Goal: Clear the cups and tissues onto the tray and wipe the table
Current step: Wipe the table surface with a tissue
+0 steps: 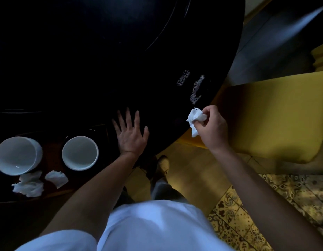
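My right hand (pixel 212 128) pinches a crumpled white tissue (pixel 195 119) just above the near edge of the dark round table (pixel 120 60). Two pale foamy smears (pixel 195 89) lie on the tabletop just beyond that tissue. My left hand (pixel 130 132) rests flat on the table, fingers spread. At the left, two empty white cups (pixel 18 155) (pixel 80 153) stand on a dark tray (pixel 53 156), with crumpled tissues (pixel 30 185) (pixel 56 178) in front of them.
A yellow cushioned seat (pixel 276 116) stands close to the table's right edge. Patterned floor tiles (pixel 256 214) lie below it. My shoe (pixel 163 164) shows under the table rim.
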The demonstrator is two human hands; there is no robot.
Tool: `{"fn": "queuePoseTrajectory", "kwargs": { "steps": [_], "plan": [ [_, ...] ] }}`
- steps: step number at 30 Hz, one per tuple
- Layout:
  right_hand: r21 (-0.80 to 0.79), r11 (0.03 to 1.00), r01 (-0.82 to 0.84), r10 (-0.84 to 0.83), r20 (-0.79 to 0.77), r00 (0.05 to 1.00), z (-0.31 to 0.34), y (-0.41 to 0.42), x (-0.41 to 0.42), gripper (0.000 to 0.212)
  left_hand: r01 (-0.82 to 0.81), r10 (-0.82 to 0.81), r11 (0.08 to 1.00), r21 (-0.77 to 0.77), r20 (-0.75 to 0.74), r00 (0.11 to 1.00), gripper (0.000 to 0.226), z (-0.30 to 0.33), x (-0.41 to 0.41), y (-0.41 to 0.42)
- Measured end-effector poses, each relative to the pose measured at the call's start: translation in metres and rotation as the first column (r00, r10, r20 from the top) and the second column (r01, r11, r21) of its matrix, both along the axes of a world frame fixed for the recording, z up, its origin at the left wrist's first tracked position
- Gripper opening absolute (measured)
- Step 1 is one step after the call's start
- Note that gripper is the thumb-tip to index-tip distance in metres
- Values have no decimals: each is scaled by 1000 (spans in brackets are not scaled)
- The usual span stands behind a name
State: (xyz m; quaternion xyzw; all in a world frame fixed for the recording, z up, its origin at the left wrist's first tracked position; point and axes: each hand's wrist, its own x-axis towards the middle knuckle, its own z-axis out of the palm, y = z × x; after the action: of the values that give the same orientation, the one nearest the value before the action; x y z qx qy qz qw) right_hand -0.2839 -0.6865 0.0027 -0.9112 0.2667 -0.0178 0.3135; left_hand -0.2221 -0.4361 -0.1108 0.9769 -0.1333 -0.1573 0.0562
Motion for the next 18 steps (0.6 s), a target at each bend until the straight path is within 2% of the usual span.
{"fn": "queuePoseTrajectory", "kwargs": {
  "steps": [3,8,14,18],
  "plan": [
    [-17,1000,-17,17,4,1000,-11,-10,0,32,9,-8,999,-30,10,1000,73,1,0,1],
    [-73,997,-34,34,-8,999,-21,-32,6,34,191,-179,974,-122,102,979,71,11,23,-33],
    [-27,1000,17,-16,20,1000,-26,-70,42,43,260,-261,965,25,52,964,72,-2,36,-63],
    [-2,997,73,-73,54,996,-36,-98,66,31,498,-502,865,63,60,863,72,-5,23,-57]
  ]
}}
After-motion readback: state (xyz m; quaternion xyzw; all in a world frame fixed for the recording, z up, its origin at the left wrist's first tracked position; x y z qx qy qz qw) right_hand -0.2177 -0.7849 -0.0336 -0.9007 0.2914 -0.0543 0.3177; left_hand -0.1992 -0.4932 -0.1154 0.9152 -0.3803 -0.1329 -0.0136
